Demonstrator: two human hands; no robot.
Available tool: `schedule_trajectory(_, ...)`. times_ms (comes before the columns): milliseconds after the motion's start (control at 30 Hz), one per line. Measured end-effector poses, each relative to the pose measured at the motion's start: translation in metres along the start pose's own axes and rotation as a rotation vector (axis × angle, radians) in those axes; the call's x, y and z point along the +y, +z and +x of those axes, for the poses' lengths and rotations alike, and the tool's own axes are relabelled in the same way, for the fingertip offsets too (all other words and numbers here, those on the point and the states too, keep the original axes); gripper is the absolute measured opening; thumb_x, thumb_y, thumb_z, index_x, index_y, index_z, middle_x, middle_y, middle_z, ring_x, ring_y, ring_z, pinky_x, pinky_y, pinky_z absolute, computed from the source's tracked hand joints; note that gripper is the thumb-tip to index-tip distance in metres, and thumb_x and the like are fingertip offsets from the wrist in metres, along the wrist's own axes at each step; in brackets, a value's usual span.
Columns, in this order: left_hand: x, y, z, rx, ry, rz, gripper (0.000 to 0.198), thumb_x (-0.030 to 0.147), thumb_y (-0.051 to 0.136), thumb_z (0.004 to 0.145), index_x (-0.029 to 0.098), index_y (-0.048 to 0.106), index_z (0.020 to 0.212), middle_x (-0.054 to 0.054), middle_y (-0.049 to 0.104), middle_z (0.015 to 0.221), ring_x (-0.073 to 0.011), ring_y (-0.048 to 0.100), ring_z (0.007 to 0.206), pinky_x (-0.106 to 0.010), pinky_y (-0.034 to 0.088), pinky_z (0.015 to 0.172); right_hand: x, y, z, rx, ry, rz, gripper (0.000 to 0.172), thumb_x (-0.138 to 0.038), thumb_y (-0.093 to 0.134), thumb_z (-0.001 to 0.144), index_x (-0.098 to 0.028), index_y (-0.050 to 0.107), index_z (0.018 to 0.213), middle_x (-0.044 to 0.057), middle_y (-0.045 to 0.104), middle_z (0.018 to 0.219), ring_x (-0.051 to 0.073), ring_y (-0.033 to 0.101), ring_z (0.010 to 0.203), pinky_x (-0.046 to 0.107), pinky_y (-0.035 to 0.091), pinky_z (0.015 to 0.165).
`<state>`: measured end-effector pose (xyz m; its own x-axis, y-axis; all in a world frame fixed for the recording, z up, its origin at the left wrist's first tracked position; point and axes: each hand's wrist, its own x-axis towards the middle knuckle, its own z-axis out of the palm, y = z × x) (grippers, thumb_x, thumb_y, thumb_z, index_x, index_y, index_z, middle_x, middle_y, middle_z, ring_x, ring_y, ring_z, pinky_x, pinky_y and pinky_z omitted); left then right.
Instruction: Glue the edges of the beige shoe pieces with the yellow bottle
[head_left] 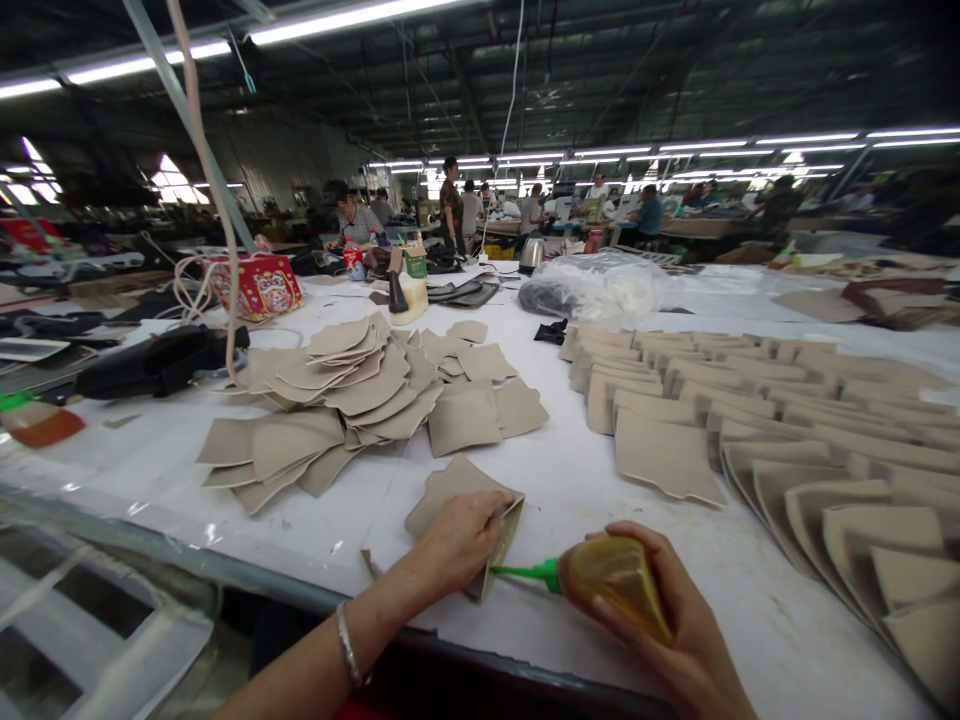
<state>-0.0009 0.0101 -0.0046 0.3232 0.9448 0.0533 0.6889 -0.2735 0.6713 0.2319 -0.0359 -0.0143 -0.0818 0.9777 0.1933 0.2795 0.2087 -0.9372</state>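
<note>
Near the table's front edge, my left hand pinches a beige leather piece, its right edge lifted and folded up. My right hand wraps round a squeeze bottle of amber liquid, held on its side. The bottle's thin green nozzle points left, with its tip at the lower corner of the lifted edge. My left fingertips partly cover the fold. Behind my left hand lies a loose heap of similar beige pieces.
Rows of folded beige pieces fill the table's right side. Farther back are a clear plastic bag, a red patterned box and a white container. Another amber bottle lies at left. A pale hose hangs down at left. People work in the background.
</note>
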Motion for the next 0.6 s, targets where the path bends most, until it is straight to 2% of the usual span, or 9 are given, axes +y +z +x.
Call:
schedule_trajectory(67, -0.001, 0.001, 0.0, -0.001, 0.005, 0.001, 0.041, 0.014, 0.041, 0.084, 0.02, 0.063, 0.118, -0.002, 0.065, 0.12, -0.019, 0.059, 0.11, -0.03, 0.041, 0.1, 0.0, 0.001, 0.0, -0.069, 0.033, 0.091, 0.05, -0.047, 0.066, 0.08, -0.028, 0.042, 0.12, 0.002, 0.057, 0.111, 0.024, 0.057, 0.099, 0.031, 0.04, 0.087)
schedule_trajectory(133, -0.001, 0.001, 0.0, -0.006, 0.003, 0.006, 0.041, 0.015, 0.041, 0.085, 0.02, 0.062, 0.119, -0.003, 0.064, 0.121, -0.0195, 0.059, 0.111, -0.03, 0.041, 0.1, 0.001, -0.002, 0.003, -0.088, 0.024, 0.075, 0.05, -0.047, 0.067, 0.079, -0.027, 0.043, 0.119, 0.002, 0.057, 0.11, 0.025, 0.057, 0.098, 0.033, 0.04, 0.087)
schedule_trajectory(267, -0.001, 0.001, 0.0, -0.016, 0.0, 0.003, 0.041, 0.015, 0.041, 0.085, 0.02, 0.062, 0.119, -0.003, 0.065, 0.12, -0.0195, 0.058, 0.111, -0.029, 0.041, 0.1, 0.001, -0.01, 0.014, 0.059, -0.019, -0.079, 0.049, -0.047, 0.069, 0.079, -0.025, 0.047, 0.116, 0.004, 0.052, 0.114, 0.026, 0.053, 0.101, 0.034, 0.039, 0.088)
schedule_trajectory(333, -0.001, 0.001, 0.001, -0.018, 0.002, -0.004, 0.041, 0.014, 0.041, 0.084, 0.021, 0.063, 0.117, -0.002, 0.065, 0.12, -0.0191, 0.059, 0.11, -0.029, 0.041, 0.1, -0.001, -0.01, 0.014, 0.087, -0.02, -0.074, 0.048, -0.047, 0.068, 0.079, -0.025, 0.046, 0.116, 0.005, 0.052, 0.114, 0.026, 0.052, 0.102, 0.034, 0.039, 0.088)
schedule_trajectory(500, -0.001, 0.002, 0.002, -0.016, 0.008, -0.02, 0.041, 0.013, 0.041, 0.084, 0.022, 0.063, 0.117, -0.001, 0.064, 0.122, -0.0181, 0.058, 0.111, -0.029, 0.04, 0.101, 0.0, -0.006, 0.01, -0.088, -0.015, 0.025, 0.047, -0.047, 0.066, 0.081, -0.026, 0.044, 0.117, 0.004, 0.054, 0.111, 0.025, 0.056, 0.097, 0.033, 0.042, 0.085)
schedule_trajectory(600, 0.0, 0.001, 0.002, -0.02, 0.009, -0.031, 0.042, 0.013, 0.04, 0.085, 0.021, 0.063, 0.119, -0.002, 0.064, 0.121, -0.0185, 0.058, 0.112, -0.029, 0.04, 0.101, 0.006, -0.012, 0.024, -0.028, -0.053, -0.074, 0.047, -0.045, 0.068, 0.082, -0.028, 0.044, 0.119, 0.003, 0.052, 0.113, 0.024, 0.055, 0.099, 0.033, 0.041, 0.087)
